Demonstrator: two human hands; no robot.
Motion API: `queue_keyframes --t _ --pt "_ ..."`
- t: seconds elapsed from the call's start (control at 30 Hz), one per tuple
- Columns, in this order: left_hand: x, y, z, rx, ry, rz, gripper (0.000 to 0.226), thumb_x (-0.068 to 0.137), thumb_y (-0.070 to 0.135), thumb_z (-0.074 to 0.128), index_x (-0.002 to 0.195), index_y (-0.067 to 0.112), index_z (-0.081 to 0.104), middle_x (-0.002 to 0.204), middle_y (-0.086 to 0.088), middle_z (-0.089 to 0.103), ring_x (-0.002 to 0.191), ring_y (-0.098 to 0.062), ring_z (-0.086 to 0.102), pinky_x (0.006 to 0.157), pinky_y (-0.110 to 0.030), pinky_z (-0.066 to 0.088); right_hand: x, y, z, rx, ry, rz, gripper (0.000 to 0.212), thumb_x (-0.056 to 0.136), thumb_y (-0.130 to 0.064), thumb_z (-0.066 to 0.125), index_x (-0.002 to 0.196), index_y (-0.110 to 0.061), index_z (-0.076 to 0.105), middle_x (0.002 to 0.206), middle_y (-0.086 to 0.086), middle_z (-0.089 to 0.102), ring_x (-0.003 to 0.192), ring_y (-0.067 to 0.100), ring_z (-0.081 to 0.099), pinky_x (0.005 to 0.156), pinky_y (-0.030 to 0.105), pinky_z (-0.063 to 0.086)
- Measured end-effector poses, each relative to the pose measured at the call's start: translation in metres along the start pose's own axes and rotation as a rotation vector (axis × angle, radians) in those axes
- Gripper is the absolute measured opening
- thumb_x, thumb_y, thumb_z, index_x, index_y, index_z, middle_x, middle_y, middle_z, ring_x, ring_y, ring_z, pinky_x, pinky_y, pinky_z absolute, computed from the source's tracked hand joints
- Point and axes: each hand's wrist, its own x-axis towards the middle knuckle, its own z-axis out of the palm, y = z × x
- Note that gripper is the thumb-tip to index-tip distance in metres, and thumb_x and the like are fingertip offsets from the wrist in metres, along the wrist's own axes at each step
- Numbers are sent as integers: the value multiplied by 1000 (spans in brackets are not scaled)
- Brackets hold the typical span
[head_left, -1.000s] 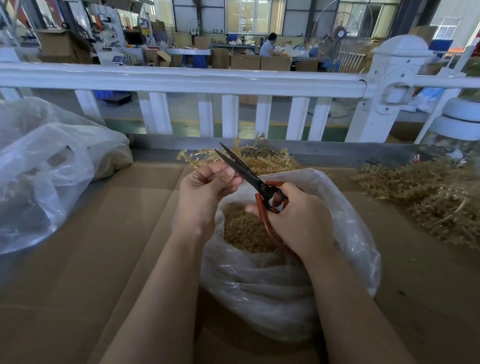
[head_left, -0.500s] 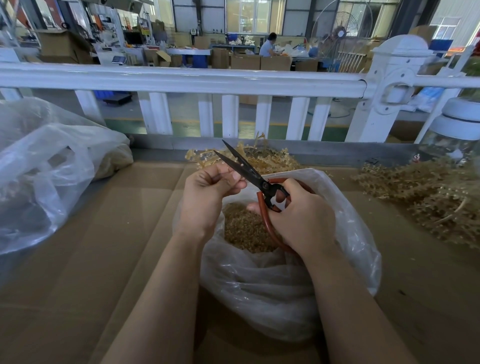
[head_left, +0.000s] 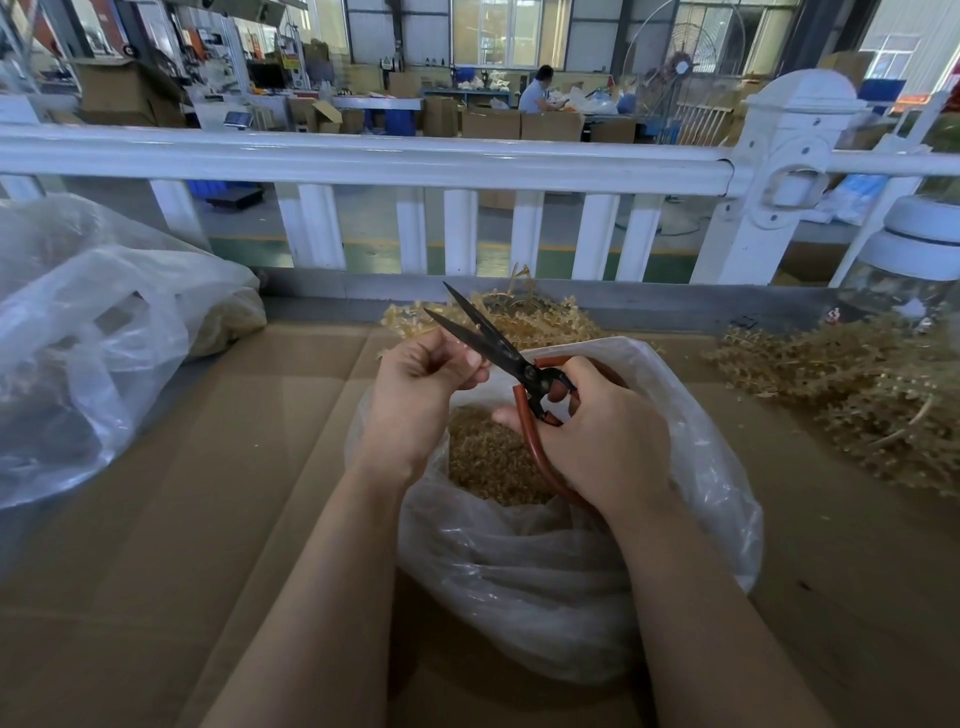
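Note:
My right hand (head_left: 597, 436) grips the red handles of black-bladed scissors (head_left: 483, 338), whose blades stand parted and point up to the left. My left hand (head_left: 421, 389) is curled just left of the blades, fingers pinched together; what it pinches is too small to make out. Both hands hover over a clear plastic bag (head_left: 571, 571) whose open mouth shows a heap of small tan cut pieces (head_left: 488, 462).
Brown cardboard (head_left: 208, 519) covers the table. A pile of tan sprigs (head_left: 519, 317) lies behind the hands, a bigger pile (head_left: 857, 389) at right. Crumpled plastic bags (head_left: 78, 338) sit at left. A white railing (head_left: 363, 156) runs along the far edge, a white-lidded jar (head_left: 914, 260) at right.
The scissor blades have opened wider. Both hands have shifted only slightly, staying above the bag.

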Motion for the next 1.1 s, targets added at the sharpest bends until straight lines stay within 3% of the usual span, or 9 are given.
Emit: queue_keyframes --t 0.23,0.37,0.6,0.87,1.0,1.1 --pt "1 -1 1 59 -7 -26 10 95 -8 53 90 -6 62 74 -4 61 73 -12 59 74 -21 51 1 0 -2 -9 -10 8 82 68 -95 35 92 -23 67 79 -15 68 71 4 61 64 25 55" --pt "0 0 2 35 -15 -25 19 94 -9 52 85 3 64 76 -4 63 71 -8 60 72 -17 51 0 -1 -3 -11 13 -14 77 70 -91 42 87 -20 68 76 -13 67 68 5 60 62 27 56" --pt "0 2 2 -103 -6 -77 18 90 -11 56 84 5 63 73 -2 68 73 -16 64 75 -28 52 0 -1 -2 -44 25 15 62 75 -80 58 83 -18 66 73 -10 66 64 10 61 60 33 57" --pt "2 5 -6 -463 19 -275 9 75 28 69 80 20 72 80 4 72 73 -7 65 72 -21 53 1 -3 -5 -25 9 18 67 74 -81 56 93 -19 72 76 -11 67 68 9 63 62 33 56" --pt "1 4 -7 -466 7 -284 6 74 26 70 71 22 72 74 7 70 68 -4 63 73 -20 50 -1 -3 -5 7 24 -8 57 79 -71 66 97 -19 75 76 -11 68 67 8 64 60 31 57" --pt "1 3 -7 -437 14 -271 6 73 24 70 70 21 74 72 6 70 68 -4 61 71 -18 50 -1 -4 -5 25 5 10 70 75 -83 51 98 -21 72 78 -14 67 68 5 62 61 27 56"
